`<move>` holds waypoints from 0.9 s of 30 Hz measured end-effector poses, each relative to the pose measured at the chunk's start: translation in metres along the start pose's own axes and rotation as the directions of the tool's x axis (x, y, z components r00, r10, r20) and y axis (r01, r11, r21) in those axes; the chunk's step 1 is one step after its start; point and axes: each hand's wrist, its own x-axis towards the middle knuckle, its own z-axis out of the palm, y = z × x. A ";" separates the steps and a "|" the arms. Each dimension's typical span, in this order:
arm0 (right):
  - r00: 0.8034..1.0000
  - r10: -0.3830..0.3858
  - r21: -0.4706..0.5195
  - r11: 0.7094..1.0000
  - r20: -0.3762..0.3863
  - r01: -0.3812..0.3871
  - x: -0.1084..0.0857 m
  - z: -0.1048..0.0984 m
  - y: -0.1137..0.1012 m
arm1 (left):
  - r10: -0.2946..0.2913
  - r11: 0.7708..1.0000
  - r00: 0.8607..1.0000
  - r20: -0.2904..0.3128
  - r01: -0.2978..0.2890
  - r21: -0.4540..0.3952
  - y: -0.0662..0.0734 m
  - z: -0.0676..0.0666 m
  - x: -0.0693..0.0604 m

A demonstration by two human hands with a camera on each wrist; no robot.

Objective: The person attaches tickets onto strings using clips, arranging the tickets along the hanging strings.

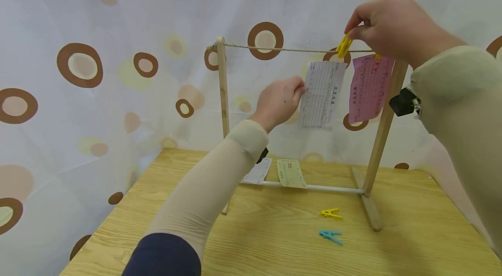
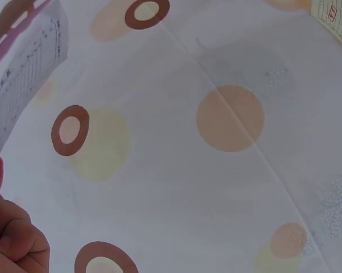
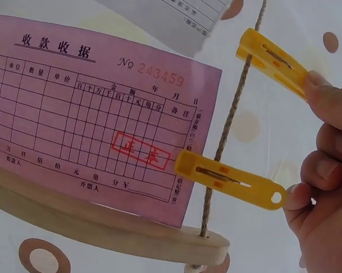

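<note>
My left hand pinches a white receipt slip by its left edge, holding it upright just under the rope. Between the thumb and fingers of my right hand is a yellow clothespin, set across the rope. In the right wrist view the white slip's corner lies to the left of that clothespin, apart from it. A pink receipt hangs to the right, clipped to the rope by a second yellow clothespin. The left wrist view catches only the curled fingers and part of the white slip.
A wooden frame with a left post and right post carries the rope over a wooden table. A yellow-green receipt and another white slip lie by the white crossbar. Yellow and blue clothespins lie in front.
</note>
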 end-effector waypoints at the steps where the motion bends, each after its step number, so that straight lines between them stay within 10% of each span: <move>1: 1.000 0.000 0.004 1.000 0.003 0.000 0.000 0.001 -0.001 | 0.001 1.000 1.000 -0.002 -0.001 0.001 0.000 -0.001 0.001; 27: 0.996 -0.084 -0.174 0.981 0.019 0.086 -0.010 0.007 -0.010 | -0.003 0.998 1.000 0.031 0.005 -0.055 0.003 -0.006 0.008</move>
